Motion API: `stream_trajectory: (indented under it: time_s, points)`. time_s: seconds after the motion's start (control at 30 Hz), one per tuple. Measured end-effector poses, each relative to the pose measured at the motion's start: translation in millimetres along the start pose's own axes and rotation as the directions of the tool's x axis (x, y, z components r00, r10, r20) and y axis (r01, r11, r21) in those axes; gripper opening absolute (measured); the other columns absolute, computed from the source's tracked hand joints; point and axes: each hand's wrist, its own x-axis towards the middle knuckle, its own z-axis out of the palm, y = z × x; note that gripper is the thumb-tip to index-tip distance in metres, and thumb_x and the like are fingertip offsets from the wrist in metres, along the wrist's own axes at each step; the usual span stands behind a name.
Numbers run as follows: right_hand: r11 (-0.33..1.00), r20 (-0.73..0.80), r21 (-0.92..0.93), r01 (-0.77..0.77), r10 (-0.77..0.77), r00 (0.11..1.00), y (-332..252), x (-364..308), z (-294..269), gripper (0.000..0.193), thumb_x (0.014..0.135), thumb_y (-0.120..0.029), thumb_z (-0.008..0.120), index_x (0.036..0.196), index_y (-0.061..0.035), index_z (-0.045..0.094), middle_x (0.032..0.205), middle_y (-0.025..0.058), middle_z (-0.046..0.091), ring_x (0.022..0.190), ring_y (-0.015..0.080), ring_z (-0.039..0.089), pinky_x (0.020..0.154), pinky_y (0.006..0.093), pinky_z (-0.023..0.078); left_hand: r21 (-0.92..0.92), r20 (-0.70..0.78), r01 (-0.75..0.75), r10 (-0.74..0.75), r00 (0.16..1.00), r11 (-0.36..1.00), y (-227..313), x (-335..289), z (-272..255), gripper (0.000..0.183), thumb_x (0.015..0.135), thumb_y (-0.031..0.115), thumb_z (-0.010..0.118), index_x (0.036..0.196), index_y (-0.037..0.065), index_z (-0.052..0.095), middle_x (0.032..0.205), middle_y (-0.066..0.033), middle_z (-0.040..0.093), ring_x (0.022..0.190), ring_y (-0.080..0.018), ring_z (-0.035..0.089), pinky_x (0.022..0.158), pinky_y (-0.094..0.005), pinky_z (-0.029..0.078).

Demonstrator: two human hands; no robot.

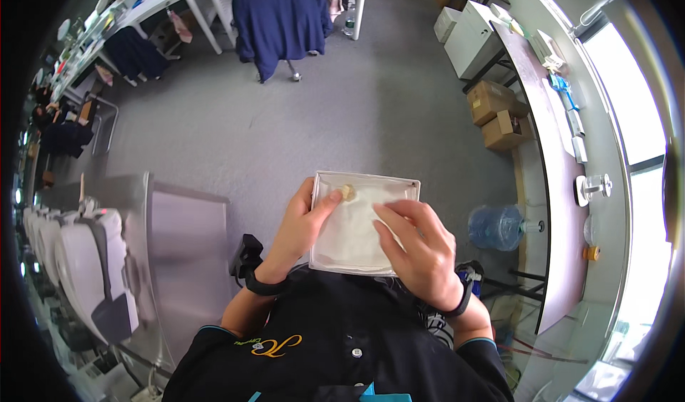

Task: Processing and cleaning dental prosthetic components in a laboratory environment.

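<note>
My left hand (pixel 301 224) grips the left side of a shallow square white box (pixel 365 269), thumb over the rim and fingers outside. At the thumb's tip, in the box's upper left part, is a small cream-coloured lumpy piece (pixel 347 192); I cannot tell whether the thumb presses on it. White material (pixel 349 234) covers the box's bottom. Over the box's right half hovers my right hand (pixel 422 248), slightly blurred, its fingers bent. A gap shows between its thumb and forefinger tips, with nothing visible in it.
Left stands a metal-sided cabinet (pixel 189 259) beside white machines (pixel 93 273). A chair draped in dark blue cloth (pixel 280 20) is ahead. Along the right runs a narrow table (pixel 546 152), with cardboard boxes (pixel 492 102) and a large blue water bottle (pixel 494 228) near it.
</note>
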Motion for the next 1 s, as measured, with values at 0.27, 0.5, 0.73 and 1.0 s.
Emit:
stream_trajectory:
  time_s: [0.27,0.5,0.73,1.0]
  points:
    - [0.988,0.091,-0.147,-0.048,0.061,0.994,193.7,134.7,25.0,0.016,0.071,-0.010,0.064,0.083,-0.0027,0.058,0.075,0.0049,0.048,0.069,0.0178,0.052,0.058,0.0299,0.046,0.056,-0.080,-0.073,0.078,0.994,0.996,37.3,194.2,74.2,0.027,0.088,0.020,0.052,0.104,-0.001,0.046,0.078,-0.0028,0.055,0.067,-0.0046,0.049,0.057,-0.0192,0.040]
    - [0.984,0.031,0.094,-0.154,0.152,0.988,334.8,257.5,25.7,0.016,0.068,-0.001,0.065,0.081,-0.0038,0.058,0.079,0.0048,0.058,0.066,0.0162,0.060,0.054,0.0266,0.049,-0.040,-0.126,-0.050,0.045,0.991,0.998,78.8,361.0,105.8,0.029,0.090,0.021,0.049,0.109,0.000,0.044,0.082,-0.0036,0.056,0.071,-0.0052,0.052,0.061,-0.0186,0.042]
    - [0.551,0.296,0.649,-0.525,0.453,0.841,476.7,395.4,11.7,0.015,0.072,0.010,0.060,0.086,0.0045,0.059,0.083,0.0097,0.061,0.070,0.0121,0.060,0.061,0.0209,0.050,-0.105,-0.067,0.002,-0.009,0.998,0.994,117.3,574.7,99.7,0.027,0.090,0.019,0.047,0.109,-0.001,0.045,0.092,-0.0043,0.057,0.078,-0.0052,0.053,0.067,-0.0194,0.043]
    - [0.598,0.185,0.664,-0.450,0.452,0.873,625.7,528.3,-16.4,0.030,0.068,0.000,0.070,0.097,-0.0028,0.061,0.078,0.0056,0.060,0.068,0.0101,0.060,0.060,0.0213,0.049,-0.018,-0.062,-0.005,0.004,0.998,1.000,195.9,779.9,132.1,0.025,0.091,0.019,0.044,0.105,-0.001,0.048,0.095,-0.0056,0.057,0.086,-0.0084,0.053,0.075,-0.0224,0.041]
